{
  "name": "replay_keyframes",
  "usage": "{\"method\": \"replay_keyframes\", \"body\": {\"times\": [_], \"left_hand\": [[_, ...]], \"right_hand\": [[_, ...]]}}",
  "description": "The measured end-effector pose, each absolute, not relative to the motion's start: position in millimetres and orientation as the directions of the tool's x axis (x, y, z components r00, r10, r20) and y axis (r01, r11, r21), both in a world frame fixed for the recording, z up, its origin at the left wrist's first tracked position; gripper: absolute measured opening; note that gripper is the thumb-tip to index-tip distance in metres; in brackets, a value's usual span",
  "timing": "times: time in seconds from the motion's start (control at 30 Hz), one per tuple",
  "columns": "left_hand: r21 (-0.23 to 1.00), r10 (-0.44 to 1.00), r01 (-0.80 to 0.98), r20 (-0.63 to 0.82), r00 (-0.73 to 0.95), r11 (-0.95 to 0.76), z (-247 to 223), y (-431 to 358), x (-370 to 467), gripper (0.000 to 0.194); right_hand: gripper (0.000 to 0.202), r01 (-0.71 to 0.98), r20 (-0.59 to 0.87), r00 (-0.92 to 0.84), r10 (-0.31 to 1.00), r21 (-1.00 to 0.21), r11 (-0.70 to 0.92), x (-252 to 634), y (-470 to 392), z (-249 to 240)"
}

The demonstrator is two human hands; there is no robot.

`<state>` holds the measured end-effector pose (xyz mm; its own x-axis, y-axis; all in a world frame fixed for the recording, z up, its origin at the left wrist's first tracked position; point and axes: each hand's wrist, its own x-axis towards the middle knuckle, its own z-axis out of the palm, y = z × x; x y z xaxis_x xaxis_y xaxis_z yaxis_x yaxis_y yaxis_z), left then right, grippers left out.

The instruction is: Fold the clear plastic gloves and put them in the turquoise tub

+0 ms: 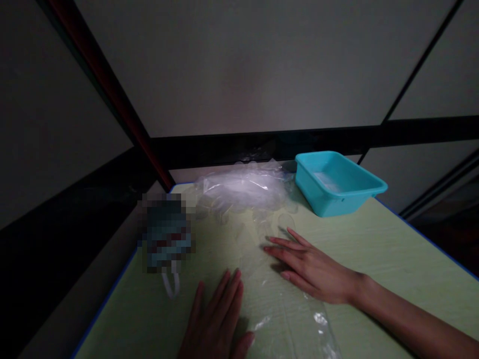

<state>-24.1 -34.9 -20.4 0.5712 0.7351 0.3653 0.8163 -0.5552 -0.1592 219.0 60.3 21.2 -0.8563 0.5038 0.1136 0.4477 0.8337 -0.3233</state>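
Observation:
A thin, clear plastic piece (280, 324) lies flat on the pale green tabletop (404, 269), creased and shiny near the front edge of the view. My right hand (307, 264) rests palm down over its upper right part, fingers stretched out and slightly spread. At the lower left, my left hand (217, 319) is also palm down beside the plastic, with its fingers extended and the thumb apart. Whether the left hand touches the plastic I cannot tell. Beyond both hands lies a heap of crumpled clear plastic (243, 187), with rounded, finger-like ends showing at its edges.
A turquoise plastic basin (337, 202) stands at the back right, something pale inside it. At the left edge lies a blurred-out dark item (168, 234) with a white loop (172, 289). Light panels with dark trim (262, 144) rise behind the table.

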Motion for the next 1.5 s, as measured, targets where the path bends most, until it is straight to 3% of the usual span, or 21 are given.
{"method": "replay_keyframes", "body": {"times": [0.13, 0.33, 0.7, 1.0, 1.37, 1.5], "left_hand": [[-0.156, 0.740, 0.815, 0.350, 0.574, -0.558, -21.0, -34.4, -25.3, 0.055], [-0.050, 0.762, 0.844, 0.404, 0.506, -0.534, -15.2, -33.8, -22.0, 0.060], [-0.191, 0.724, 0.810, 0.371, 0.582, -0.554, -24.0, -29.5, -20.5, 0.064], [-0.193, 0.701, 0.801, 0.398, 0.591, -0.566, -19.9, -25.6, -19.9, 0.061], [-0.124, 0.711, 0.806, 0.405, 0.574, -0.579, -23.0, -27.4, -21.8, 0.058], [-0.149, 0.717, 0.809, 0.393, 0.576, -0.568, -24.9, -26.4, -21.8, 0.058]], "right_hand": [[0.044, 0.447, 0.130, -0.860, 0.493, -0.273, 0.852, 220.1, 61.8, 21.4], [0.042, 0.460, 0.161, -0.857, 0.489, -0.186, 0.868, 231.7, 67.5, 31.3], [0.074, 0.372, -0.021, -0.924, 0.383, -0.290, 0.882, 229.0, 65.4, 31.7], [0.079, 0.210, -0.020, -0.977, 0.214, -0.307, 0.928, 199.4, 92.7, 21.9], [0.078, 0.186, -0.009, -0.981, 0.194, -0.328, 0.926, 199.9, 103.2, 21.1], [0.076, 0.227, 0.027, -0.970, 0.243, -0.273, 0.935, 198.4, 126.5, 18.5]]}}
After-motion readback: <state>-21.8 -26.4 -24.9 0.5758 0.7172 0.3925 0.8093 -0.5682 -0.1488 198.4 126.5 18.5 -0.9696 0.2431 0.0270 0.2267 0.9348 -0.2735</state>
